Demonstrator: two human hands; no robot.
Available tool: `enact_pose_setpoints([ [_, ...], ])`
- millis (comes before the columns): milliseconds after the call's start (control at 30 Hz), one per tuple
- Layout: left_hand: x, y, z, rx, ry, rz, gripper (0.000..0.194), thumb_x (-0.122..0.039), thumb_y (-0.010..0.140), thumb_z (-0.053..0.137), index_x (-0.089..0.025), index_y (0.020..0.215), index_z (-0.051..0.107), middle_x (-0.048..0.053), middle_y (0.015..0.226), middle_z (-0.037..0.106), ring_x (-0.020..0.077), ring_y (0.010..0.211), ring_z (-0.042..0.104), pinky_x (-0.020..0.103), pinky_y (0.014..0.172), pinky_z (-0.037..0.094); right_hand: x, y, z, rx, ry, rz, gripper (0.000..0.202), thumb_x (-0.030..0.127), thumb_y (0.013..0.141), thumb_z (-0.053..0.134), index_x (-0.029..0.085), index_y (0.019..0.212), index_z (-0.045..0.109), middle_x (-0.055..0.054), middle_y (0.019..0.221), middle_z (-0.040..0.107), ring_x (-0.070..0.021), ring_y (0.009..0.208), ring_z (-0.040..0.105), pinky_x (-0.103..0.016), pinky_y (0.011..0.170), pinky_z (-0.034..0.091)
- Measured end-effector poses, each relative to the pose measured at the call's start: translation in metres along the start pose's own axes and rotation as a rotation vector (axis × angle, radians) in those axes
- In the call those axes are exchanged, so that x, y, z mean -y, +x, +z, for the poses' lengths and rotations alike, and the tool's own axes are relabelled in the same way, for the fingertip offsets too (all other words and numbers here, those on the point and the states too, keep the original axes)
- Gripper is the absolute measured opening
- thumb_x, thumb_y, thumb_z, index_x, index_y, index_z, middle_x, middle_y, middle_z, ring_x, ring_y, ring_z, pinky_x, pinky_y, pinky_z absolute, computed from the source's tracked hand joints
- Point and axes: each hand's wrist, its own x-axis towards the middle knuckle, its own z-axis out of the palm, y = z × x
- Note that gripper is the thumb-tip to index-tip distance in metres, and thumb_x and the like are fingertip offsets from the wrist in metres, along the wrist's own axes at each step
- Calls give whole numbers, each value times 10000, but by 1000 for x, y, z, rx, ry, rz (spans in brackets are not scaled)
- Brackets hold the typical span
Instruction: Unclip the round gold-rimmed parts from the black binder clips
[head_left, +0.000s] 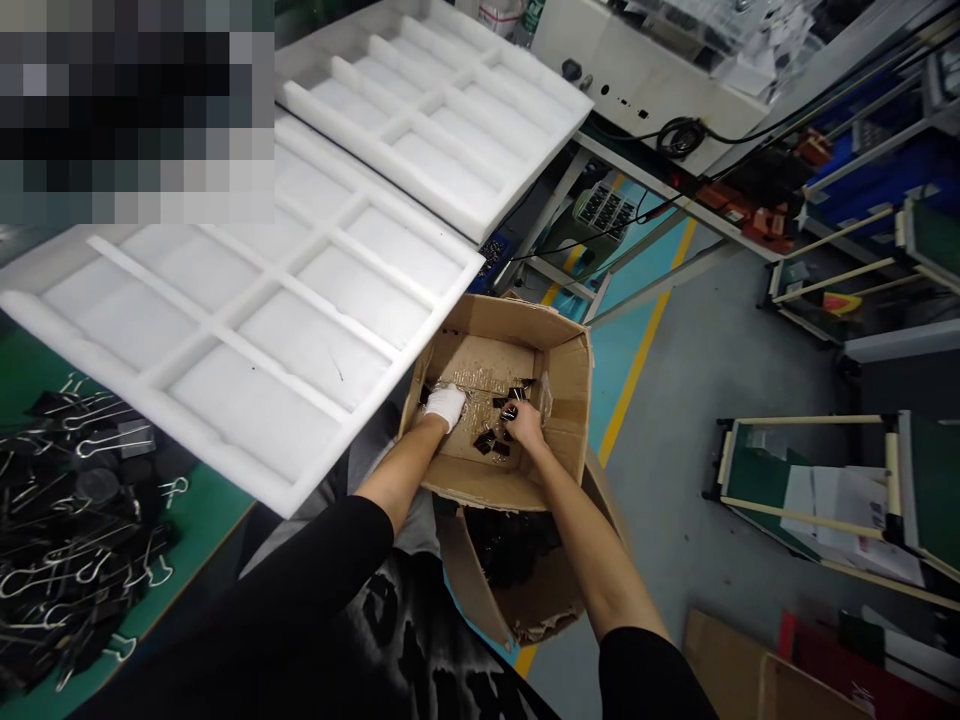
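Both of my hands reach down into a cardboard box (517, 490). My right hand (526, 426) is bare, its fingers pinched on a small black binder clip (510, 411). Several more black clips (486, 441) lie loose on the box floor beside and below these fingers. In a white glove, my left hand (448, 403) is at the box's left side with its fingers curled. What it holds, if anything, is hidden; a bit of black shows at its left edge.
White divided trays (322, 300) extend over the box's left side. A heap of binder clips (82, 520) with wire handles covers the green table (217, 500). Below the box stands another carton (480, 590) with dark contents. Wheeled racks (810, 420) are at right.
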Motion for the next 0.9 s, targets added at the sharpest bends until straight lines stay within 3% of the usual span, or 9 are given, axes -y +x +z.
enact_pose_setpoints([
  [100,-16,-7,-16,-1,-149,36,327,-381,985,682,-154,1220,675,108,1269,674,228,1159,662,451,1019,573,6,-7,-15,-33,102,-18,273,359,993,701,152,1170,690,-78,1200,706,-219,1074,695,-439,950,598],
  [233,-41,-35,-42,-113,-437,91,160,-293,952,699,-137,984,685,57,1036,710,180,994,679,373,919,584,17,-24,-43,-135,250,-95,256,320,905,756,152,1093,711,-73,1143,738,-220,1032,705,-419,926,589],
  [333,-48,-80,-67,-215,-693,166,17,-147,859,642,-149,857,625,17,875,683,141,836,666,272,776,558,29,-42,-70,-232,352,-174,296,299,767,746,160,1029,733,-83,1095,770,-257,1003,716,-420,912,580],
  [433,-34,-152,-97,-274,-902,244,81,-160,778,613,-182,841,567,-16,792,653,114,693,634,228,642,517,51,-66,-100,-324,442,-274,355,310,686,699,161,1007,739,-106,1092,780,-291,1012,718,-441,935,563],
  [533,2,-242,-127,-311,-1146,297,176,-199,725,650,-197,885,578,-30,724,627,117,612,613,227,567,496,91,-98,-124,-380,512,-422,360,315,682,683,183,1010,748,-99,1125,779,-298,1066,713,-455,991,539],
  [567,17,-273,-135,-404,-1207,290,183,-159,664,672,-190,822,585,-36,696,614,105,591,594,215,556,488,108,-110,-129,-394,537,-495,344,307,691,692,196,1011,754,-91,1143,777,-298,1098,710,-459,1019,528],
  [733,104,-409,-152,-1118,-1211,170,268,-65,582,762,-186,722,568,-29,739,647,133,667,653,227,583,527,216,-163,-127,-352,635,-938,275,193,740,702,234,1002,775,-60,1112,760,-265,1081,727,-430,1003,544],
  [833,165,-466,-148,-1542,-1124,-8,295,-143,600,806,-195,762,565,-47,681,614,123,574,608,228,522,492,292,-190,-100,-228,609,-1183,313,128,738,679,235,1019,766,-46,1069,735,-245,1038,724,-384,945,561],
  [900,206,-494,-139,-1762,-932,-122,297,-182,594,811,-190,786,585,-57,677,596,115,577,593,236,552,504,345,-211,-73,-104,568,-1348,337,81,730,669,224,1022,755,-43,1050,714,-231,1003,713,-359,916,563],
])
